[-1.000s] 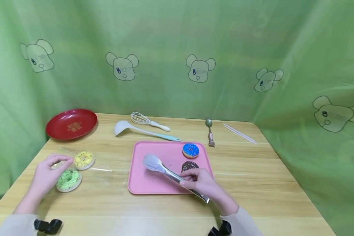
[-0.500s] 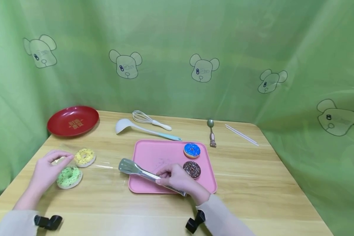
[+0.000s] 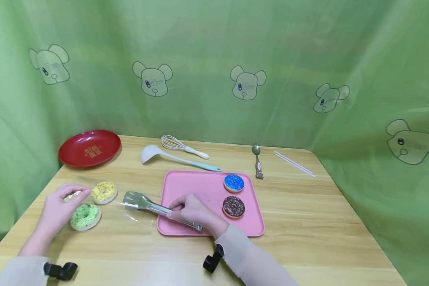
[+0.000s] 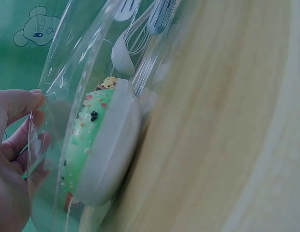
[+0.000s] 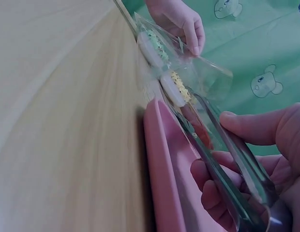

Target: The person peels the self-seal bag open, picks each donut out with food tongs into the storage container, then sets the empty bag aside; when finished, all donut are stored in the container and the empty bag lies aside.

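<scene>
My right hand grips metal tongs whose tips reach left past the pink tray toward a clear plastic bag. Inside the bag lie a yellow donut and a green donut. My left hand pinches the bag's left edge beside the green donut. In the left wrist view the green donut sits behind the clear bag film, held by my fingers. In the right wrist view the tongs point at the yellow donut. A blue donut and a chocolate donut rest on the tray.
A red plate sits at the back left. A ladle, a whisk, a spoon and a pair of white sticks lie along the back of the wooden table. Green curtains surround the table.
My right hand has carried the tongs leftward from over the tray to the bag's opening. The left hand has stayed at the bag.
</scene>
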A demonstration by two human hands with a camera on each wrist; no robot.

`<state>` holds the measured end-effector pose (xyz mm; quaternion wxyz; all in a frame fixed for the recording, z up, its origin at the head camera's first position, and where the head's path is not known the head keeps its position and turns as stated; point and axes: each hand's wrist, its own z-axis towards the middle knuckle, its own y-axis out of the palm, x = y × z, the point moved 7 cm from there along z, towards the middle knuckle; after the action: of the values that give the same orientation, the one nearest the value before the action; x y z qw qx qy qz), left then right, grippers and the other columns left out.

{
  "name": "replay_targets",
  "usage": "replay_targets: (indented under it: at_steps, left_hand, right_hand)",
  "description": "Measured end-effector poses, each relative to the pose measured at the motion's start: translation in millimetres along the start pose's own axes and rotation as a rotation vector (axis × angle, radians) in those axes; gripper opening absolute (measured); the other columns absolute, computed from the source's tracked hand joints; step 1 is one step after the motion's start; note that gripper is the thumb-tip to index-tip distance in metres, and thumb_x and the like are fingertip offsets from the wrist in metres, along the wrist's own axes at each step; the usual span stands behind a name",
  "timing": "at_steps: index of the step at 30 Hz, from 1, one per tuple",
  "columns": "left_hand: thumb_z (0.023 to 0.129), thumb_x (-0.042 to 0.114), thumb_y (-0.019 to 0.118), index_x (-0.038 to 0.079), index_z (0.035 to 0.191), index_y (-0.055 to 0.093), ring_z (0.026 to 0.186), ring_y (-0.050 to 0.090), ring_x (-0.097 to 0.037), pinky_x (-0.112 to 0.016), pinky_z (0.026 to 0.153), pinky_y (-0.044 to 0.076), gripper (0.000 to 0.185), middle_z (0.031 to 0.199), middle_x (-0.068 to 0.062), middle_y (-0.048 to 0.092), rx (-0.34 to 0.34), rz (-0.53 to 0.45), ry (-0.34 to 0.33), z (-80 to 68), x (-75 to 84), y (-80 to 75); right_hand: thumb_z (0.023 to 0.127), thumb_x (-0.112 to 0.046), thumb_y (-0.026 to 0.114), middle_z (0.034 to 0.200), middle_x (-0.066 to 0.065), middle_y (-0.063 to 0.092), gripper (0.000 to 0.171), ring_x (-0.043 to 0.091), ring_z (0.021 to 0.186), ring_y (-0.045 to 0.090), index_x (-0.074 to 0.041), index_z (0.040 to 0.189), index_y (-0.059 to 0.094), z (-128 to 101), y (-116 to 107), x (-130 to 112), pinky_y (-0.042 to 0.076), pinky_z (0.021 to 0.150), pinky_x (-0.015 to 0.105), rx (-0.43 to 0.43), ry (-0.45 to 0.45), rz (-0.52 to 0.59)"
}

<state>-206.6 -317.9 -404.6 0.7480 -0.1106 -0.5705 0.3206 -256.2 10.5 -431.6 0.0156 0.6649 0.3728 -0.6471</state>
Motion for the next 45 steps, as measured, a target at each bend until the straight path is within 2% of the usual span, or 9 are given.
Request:
replay_targets:
  at_steps: [11, 14, 19, 23, 29, 32, 35, 41, 45]
  left_hand:
    - [0.088, 0.027, 0.065, 0.002, 0.105, 0.065, 0.092, 0.047, 0.008, -0.017, 0.080, 0.035, 0.030, 0.095, 0.014, 0.058, 0.012, 0.021, 0.015, 1.2, 1.7, 4.2]
    - [0.088, 0.026, 0.065, 0.001, 0.104, 0.065, 0.092, 0.047, 0.007, -0.021, 0.085, 0.033, 0.030, 0.094, 0.014, 0.057, 0.017, 0.026, 0.018, 0.8, 1.6, 5.6]
    - [0.088, 0.026, 0.065, 0.000, 0.103, 0.066, 0.093, 0.043, 0.010, -0.051, 0.096, 0.033, 0.030, 0.093, 0.016, 0.057, 0.012, 0.009, 0.014, 0.5, 0.4, 7.3]
    - [0.088, 0.027, 0.065, -0.001, 0.103, 0.065, 0.093, 0.041, 0.012, -0.062, 0.093, 0.030, 0.031, 0.093, 0.017, 0.056, 0.007, -0.001, 0.007, 0.7, -1.1, 8.6]
    - [0.088, 0.028, 0.065, 0.000, 0.103, 0.065, 0.092, 0.042, 0.011, -0.047, 0.096, 0.035, 0.032, 0.094, 0.016, 0.056, 0.005, 0.019, 0.006, 2.0, -0.8, 9.0]
    - [0.089, 0.029, 0.064, 0.000, 0.104, 0.065, 0.092, 0.042, 0.011, -0.048, 0.096, 0.035, 0.032, 0.094, 0.015, 0.056, -0.001, 0.023, -0.001, 2.1, -0.4, 8.5]
    - [0.089, 0.029, 0.064, 0.000, 0.103, 0.065, 0.091, 0.041, 0.012, -0.060, 0.092, 0.033, 0.032, 0.095, 0.015, 0.056, -0.001, 0.013, -0.004, 1.8, 0.5, 8.6]
    - [0.088, 0.028, 0.065, 0.001, 0.103, 0.065, 0.093, 0.042, 0.011, -0.045, 0.094, 0.035, 0.031, 0.095, 0.017, 0.056, 0.015, 0.030, 0.012, 0.3, 1.7, 8.7]
    - [0.089, 0.029, 0.064, -0.001, 0.104, 0.064, 0.093, 0.040, 0.012, -0.059, 0.093, 0.033, 0.033, 0.096, 0.017, 0.054, 0.007, 0.009, -0.002, 0.4, 0.7, 7.5]
  right_hand:
    - [0.074, -0.025, 0.078, 0.090, -0.005, 0.065, 0.029, 0.010, 0.083, 0.056, -0.008, 0.096, 0.071, 26.0, 18.1, -12.5, 0.046, 0.078, 0.025, -0.020, 0.070, 0.016]
    - [0.074, -0.022, 0.078, 0.087, -0.001, 0.066, 0.028, 0.011, 0.077, 0.058, -0.005, 0.095, 0.071, 32.0, 26.2, -16.3, 0.048, 0.071, 0.025, -0.031, 0.108, 0.072]
    - [0.075, -0.013, 0.077, 0.076, 0.011, 0.065, 0.020, 0.018, 0.056, 0.059, -0.001, 0.089, 0.070, 40.2, 44.2, -20.2, 0.050, 0.049, 0.025, -0.055, 0.196, 0.259]
    - [0.075, -0.010, 0.077, 0.072, 0.012, 0.064, 0.015, 0.020, 0.052, 0.058, -0.001, 0.085, 0.069, 44.0, 50.3, -22.7, 0.049, 0.044, 0.025, -0.017, 0.216, 0.266]
    - [0.074, -0.006, 0.076, 0.073, 0.007, 0.064, 0.016, 0.019, 0.053, 0.059, -0.001, 0.087, 0.071, 45.5, 47.0, -23.8, 0.051, 0.049, 0.027, 0.021, 0.188, 0.224]
    - [0.074, -0.006, 0.076, 0.074, 0.006, 0.063, 0.016, 0.020, 0.055, 0.060, -0.001, 0.088, 0.071, 43.5, 42.1, -23.0, 0.052, 0.050, 0.028, 0.031, 0.179, 0.225]
    - [0.074, -0.007, 0.077, 0.077, 0.004, 0.063, 0.017, 0.017, 0.061, 0.060, -0.001, 0.089, 0.071, 38.7, 34.8, -23.5, 0.052, 0.055, 0.026, 0.039, 0.157, 0.208]
    - [0.075, -0.004, 0.074, 0.077, 0.005, 0.066, 0.018, 0.016, 0.059, 0.061, 0.001, 0.092, 0.071, 22.7, 22.2, -19.6, 0.053, 0.056, 0.026, 0.007, 0.109, 0.244]
    - [0.077, -0.005, 0.073, 0.077, 0.005, 0.066, 0.017, 0.016, 0.058, 0.061, 0.000, 0.093, 0.071, 11.3, 13.7, -13.3, 0.053, 0.055, 0.027, -0.016, 0.100, 0.253]
